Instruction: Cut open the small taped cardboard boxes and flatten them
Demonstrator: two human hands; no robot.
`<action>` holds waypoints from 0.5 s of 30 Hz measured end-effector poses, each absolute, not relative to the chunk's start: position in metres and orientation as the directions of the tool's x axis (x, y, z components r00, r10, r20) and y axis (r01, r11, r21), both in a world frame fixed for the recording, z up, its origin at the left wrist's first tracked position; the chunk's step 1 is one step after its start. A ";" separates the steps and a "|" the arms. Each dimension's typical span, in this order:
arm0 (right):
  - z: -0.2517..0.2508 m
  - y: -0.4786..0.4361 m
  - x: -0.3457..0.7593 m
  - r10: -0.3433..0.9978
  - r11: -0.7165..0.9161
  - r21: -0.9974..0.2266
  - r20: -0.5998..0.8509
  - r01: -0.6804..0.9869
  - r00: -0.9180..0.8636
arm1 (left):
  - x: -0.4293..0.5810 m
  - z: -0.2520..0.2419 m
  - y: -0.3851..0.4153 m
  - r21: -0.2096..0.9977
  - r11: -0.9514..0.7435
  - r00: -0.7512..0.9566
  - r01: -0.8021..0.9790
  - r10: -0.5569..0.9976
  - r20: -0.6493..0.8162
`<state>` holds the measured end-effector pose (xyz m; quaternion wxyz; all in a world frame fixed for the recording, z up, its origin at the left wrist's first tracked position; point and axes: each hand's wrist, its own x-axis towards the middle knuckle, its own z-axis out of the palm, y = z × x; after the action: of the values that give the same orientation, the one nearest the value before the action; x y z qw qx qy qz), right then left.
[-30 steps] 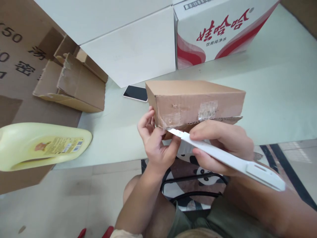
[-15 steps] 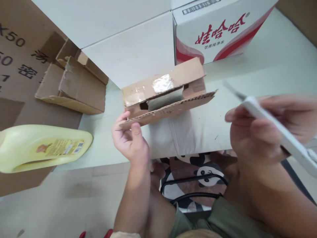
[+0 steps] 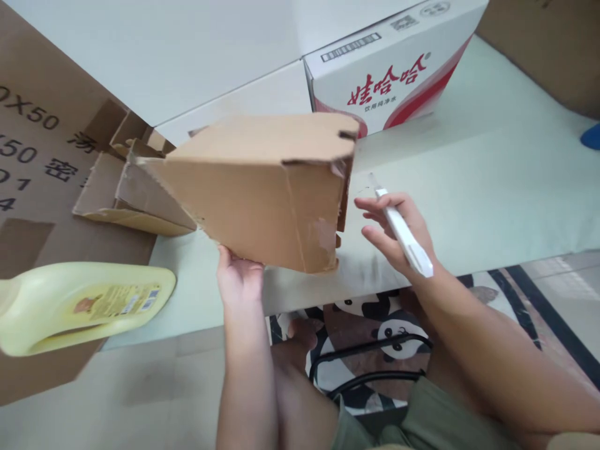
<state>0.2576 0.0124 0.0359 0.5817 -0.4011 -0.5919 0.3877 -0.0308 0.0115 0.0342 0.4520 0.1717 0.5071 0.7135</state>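
Note:
My left hand (image 3: 240,278) grips the lower edge of a brown cardboard box (image 3: 248,206), which is raised and tilted over the table. The box has a torn, notched edge on its right side. Most of my left fingers are hidden behind the cardboard. Right of the box, apart from it, my right hand (image 3: 419,222) holds a white utility knife (image 3: 404,237) loosely, with the thin blade pointing away from me.
White cartons (image 3: 375,87), one with red lettering, stand behind the pale table surface (image 3: 506,181). A yellow bottle (image 3: 89,300) lies at left, near an open cardboard piece (image 3: 140,194) and a large printed carton (image 3: 28,162). Something blue (image 3: 591,136) shows at the right edge.
The box has been turned and lifted, so a broad side now shows instead of its slotted opening. My right hand has moved left and farther forward with the knife.

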 end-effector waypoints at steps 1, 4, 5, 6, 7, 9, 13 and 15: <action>0.036 0.012 0.256 0.931 0.364 -0.931 0.363 0.017 -0.041 | -0.027 0.031 0.012 0.868 -0.020 -0.506 -0.496 0.819 -0.270; 0.034 0.012 0.252 0.934 0.350 -0.937 0.347 0.015 -0.083 | -0.011 0.027 0.012 0.861 0.071 -0.502 -0.504 0.786 -0.359; 0.033 0.013 0.251 0.935 0.349 -0.937 0.349 -0.001 -0.070 | -0.005 0.028 0.011 0.881 0.049 -0.539 -0.471 0.774 -0.332; 0.031 0.014 0.250 0.935 0.350 -0.936 0.351 -0.030 -0.059 | 0.000 0.029 0.011 0.910 0.001 -0.583 -0.415 0.767 -0.267; 0.029 0.015 0.250 0.935 0.346 -0.936 0.350 -0.066 -0.052 | 0.004 0.029 0.010 0.938 -0.067 -0.620 -0.341 0.766 -0.171; 0.026 0.016 0.251 0.940 0.329 -0.938 0.336 -0.111 -0.060 | 0.009 0.027 0.008 0.962 -0.200 -0.622 -0.184 0.782 0.044; 0.025 0.014 0.256 0.930 0.358 -0.932 0.351 0.052 -0.113 | 0.006 0.013 0.006 0.982 -0.185 -0.400 0.046 0.897 0.188; 0.025 0.012 0.259 0.920 0.381 -0.918 0.363 0.114 -0.150 | 0.004 0.007 0.005 0.987 -0.115 -0.333 0.109 0.932 0.145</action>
<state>0.2591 0.0125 0.0253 0.5168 -0.3973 -0.6506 0.3896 0.0040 0.0049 0.0070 0.3497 0.4597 0.5658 0.5884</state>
